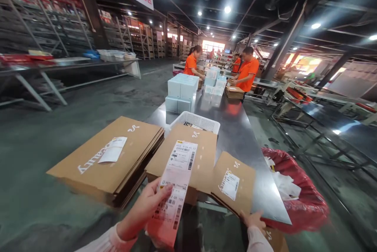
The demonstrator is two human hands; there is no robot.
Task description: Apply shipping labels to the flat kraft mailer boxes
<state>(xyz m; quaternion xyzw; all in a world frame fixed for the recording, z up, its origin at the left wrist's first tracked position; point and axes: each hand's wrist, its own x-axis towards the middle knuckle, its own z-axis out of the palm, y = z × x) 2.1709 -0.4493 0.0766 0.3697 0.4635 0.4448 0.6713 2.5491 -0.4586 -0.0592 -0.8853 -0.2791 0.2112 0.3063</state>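
one label strip point(173, 189), three cardboard stacks point(108, 159)

Long pink-white shipping label point(173, 189) held upright, barcodes facing up; flat brown cardboard mailer point(234, 183), white label, overhanging tabletop edge.

A long shiny metal surface point(241, 134) runs away from the near end. A white basket point(196, 121) sits on it. Nearer than the basket lie a stack of flat cardboard boxes point(108, 159) to its left, another cardboard box point(188, 154), and a flat box point(234, 183) to its right. Beyond the basket stand pale blue boxes point(182, 93).
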